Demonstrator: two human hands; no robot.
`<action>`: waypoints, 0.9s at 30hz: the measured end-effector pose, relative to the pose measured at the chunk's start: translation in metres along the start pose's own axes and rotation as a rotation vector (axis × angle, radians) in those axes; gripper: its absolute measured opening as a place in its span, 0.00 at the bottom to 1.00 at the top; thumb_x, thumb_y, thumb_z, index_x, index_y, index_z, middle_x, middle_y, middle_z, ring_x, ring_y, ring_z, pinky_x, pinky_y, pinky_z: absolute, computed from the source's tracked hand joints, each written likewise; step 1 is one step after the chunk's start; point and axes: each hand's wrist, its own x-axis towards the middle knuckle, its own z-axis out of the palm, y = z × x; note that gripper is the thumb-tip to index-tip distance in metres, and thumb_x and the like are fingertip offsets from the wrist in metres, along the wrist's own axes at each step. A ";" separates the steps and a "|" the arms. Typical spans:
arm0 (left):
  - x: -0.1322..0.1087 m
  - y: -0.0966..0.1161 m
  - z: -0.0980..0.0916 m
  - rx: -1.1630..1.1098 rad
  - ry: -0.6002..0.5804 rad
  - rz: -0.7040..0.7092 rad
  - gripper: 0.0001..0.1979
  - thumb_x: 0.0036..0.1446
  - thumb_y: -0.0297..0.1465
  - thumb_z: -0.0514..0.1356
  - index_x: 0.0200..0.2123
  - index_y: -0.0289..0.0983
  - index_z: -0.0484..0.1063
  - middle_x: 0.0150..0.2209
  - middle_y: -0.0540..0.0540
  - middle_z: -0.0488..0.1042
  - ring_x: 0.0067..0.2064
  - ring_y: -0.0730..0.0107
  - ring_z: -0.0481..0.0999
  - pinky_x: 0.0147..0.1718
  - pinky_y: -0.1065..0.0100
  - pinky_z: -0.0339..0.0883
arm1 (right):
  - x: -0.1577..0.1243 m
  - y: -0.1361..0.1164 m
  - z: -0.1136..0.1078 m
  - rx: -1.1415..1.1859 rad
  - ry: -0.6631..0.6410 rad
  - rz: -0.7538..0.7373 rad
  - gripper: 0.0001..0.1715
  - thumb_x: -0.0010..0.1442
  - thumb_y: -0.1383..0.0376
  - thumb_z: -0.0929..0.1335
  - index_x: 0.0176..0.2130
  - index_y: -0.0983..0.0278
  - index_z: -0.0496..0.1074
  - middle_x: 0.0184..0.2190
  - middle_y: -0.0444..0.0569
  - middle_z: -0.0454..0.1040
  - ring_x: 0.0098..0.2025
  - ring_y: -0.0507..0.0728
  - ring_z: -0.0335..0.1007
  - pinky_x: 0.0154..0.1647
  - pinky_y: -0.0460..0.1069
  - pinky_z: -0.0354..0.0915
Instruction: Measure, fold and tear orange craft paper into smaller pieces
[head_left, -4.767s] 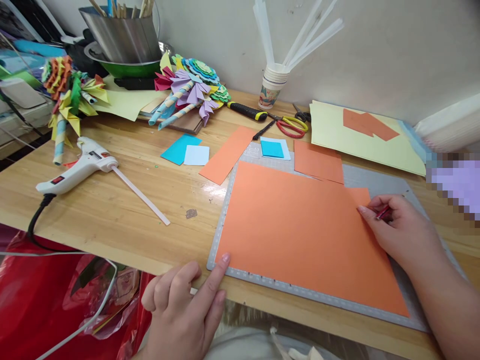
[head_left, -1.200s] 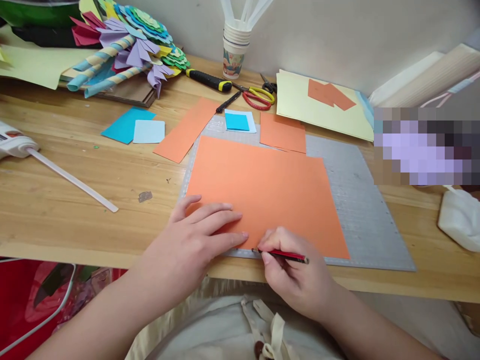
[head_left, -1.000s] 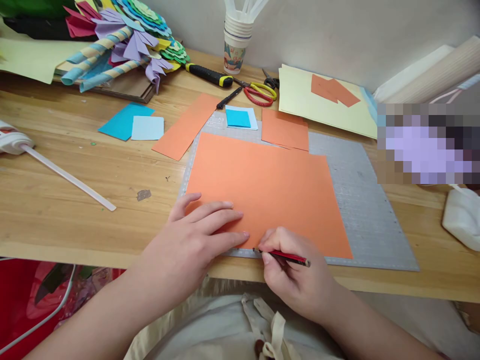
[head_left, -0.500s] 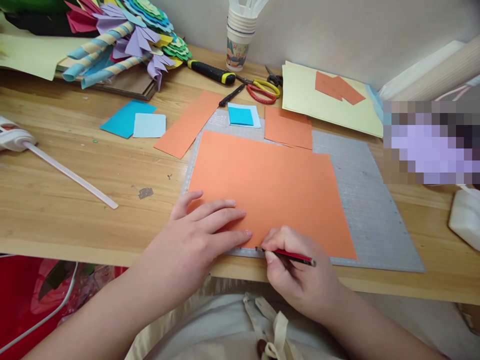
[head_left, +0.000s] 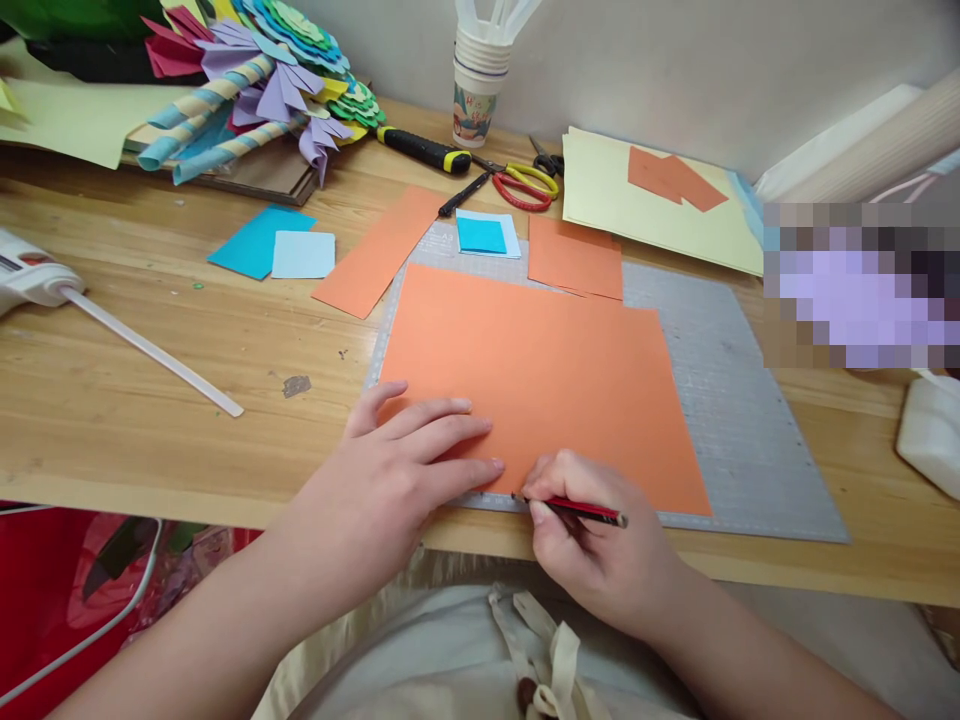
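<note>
A large orange paper sheet (head_left: 540, 370) lies on a grey cutting mat (head_left: 735, 400) near the desk's front edge. My left hand (head_left: 397, 470) rests flat on the sheet's near left corner, fingers stretched out. Just to its right, my right hand (head_left: 592, 540) is closed on a red pencil (head_left: 581, 510). The pencil's tip touches the sheet's front edge close to my left fingertips.
Smaller orange pieces (head_left: 574, 258), blue squares (head_left: 480, 235) and yellow sheets (head_left: 652, 200) lie behind the mat. Scissors (head_left: 525, 185), a utility knife (head_left: 424, 150), a cup of sticks (head_left: 474, 95), paper flowers (head_left: 262, 85) and a glue gun (head_left: 37, 280) stand around.
Since the oldest frame both hands came to the sheet's front edge: left now flat on the paper, right with pencil tip down. Over the last second they have barely moved.
</note>
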 end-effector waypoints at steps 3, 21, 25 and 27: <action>0.000 0.000 -0.001 -0.001 -0.004 0.004 0.18 0.62 0.24 0.53 0.48 0.52 0.72 0.55 0.55 0.72 0.59 0.69 0.66 0.61 0.58 0.36 | -0.001 0.000 0.000 0.027 0.009 0.009 0.07 0.55 0.73 0.62 0.29 0.60 0.60 0.24 0.41 0.67 0.24 0.49 0.62 0.25 0.46 0.58; -0.025 0.006 -0.039 -0.631 0.525 -0.723 0.16 0.59 0.37 0.57 0.52 0.48 0.70 0.53 0.47 0.74 0.54 0.58 0.73 0.50 0.60 0.71 | -0.035 0.020 -0.027 0.231 0.450 -0.022 0.18 0.67 0.70 0.60 0.51 0.55 0.70 0.42 0.48 0.78 0.40 0.55 0.76 0.39 0.52 0.72; -0.033 -0.001 -0.063 -1.041 0.226 -0.830 0.20 0.54 0.43 0.60 0.49 0.45 0.75 0.52 0.42 0.76 0.51 0.50 0.76 0.41 0.62 0.78 | -0.059 0.039 -0.051 -0.054 0.345 -0.006 0.15 0.66 0.68 0.61 0.48 0.56 0.71 0.45 0.49 0.78 0.48 0.57 0.75 0.53 0.55 0.69; -0.034 -0.004 -0.069 -1.047 0.146 -0.797 0.19 0.53 0.43 0.61 0.48 0.46 0.76 0.52 0.42 0.76 0.53 0.49 0.75 0.41 0.65 0.78 | -0.070 0.047 -0.058 -0.135 0.317 -0.031 0.15 0.65 0.68 0.61 0.49 0.57 0.70 0.47 0.49 0.77 0.50 0.57 0.74 0.54 0.54 0.69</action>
